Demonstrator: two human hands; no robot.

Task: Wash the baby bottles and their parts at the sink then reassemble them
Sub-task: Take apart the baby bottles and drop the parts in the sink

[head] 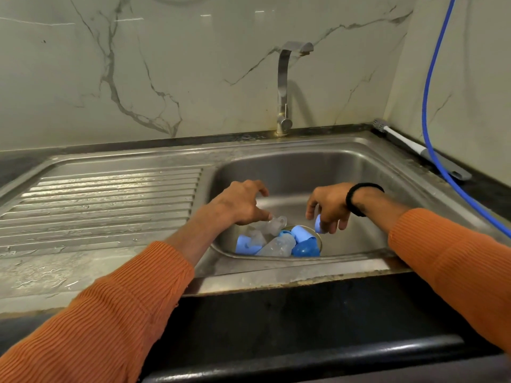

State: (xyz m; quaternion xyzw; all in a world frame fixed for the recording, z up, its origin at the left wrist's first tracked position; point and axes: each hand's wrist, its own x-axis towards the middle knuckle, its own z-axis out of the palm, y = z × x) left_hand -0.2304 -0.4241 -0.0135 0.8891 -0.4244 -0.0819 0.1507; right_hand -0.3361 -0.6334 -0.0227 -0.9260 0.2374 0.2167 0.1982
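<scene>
Both hands are lowered into the stainless steel sink basin (359, 172). The left hand (243, 203) has its fingers curled, fingertips touching a clear ribbed part (275, 224) at the top of the pile; whether it actually grips that part cannot be told. The right hand (329, 207) pinches a small light-blue cap (318, 224) between thumb and fingers, just above the pile. The pile lies at the basin's near side, close under the front rim: a clear baby bottle (278, 246) lies on its side, long axis running from lower left to upper right, with a dark-blue dome cap (305, 248) touching it on the right, a light-blue ring (301, 234) above that, and a second light-blue collar (244, 246) at the left end (fitted to another clear piece). The far half of the basin floor, below the faucet (284, 87), is open. The ribbed drainboard (105, 203) extends to the left. A bottle brush (401, 139) lies on the dark counter at the rear right corner, crossed by a blue hose (427, 106).
</scene>
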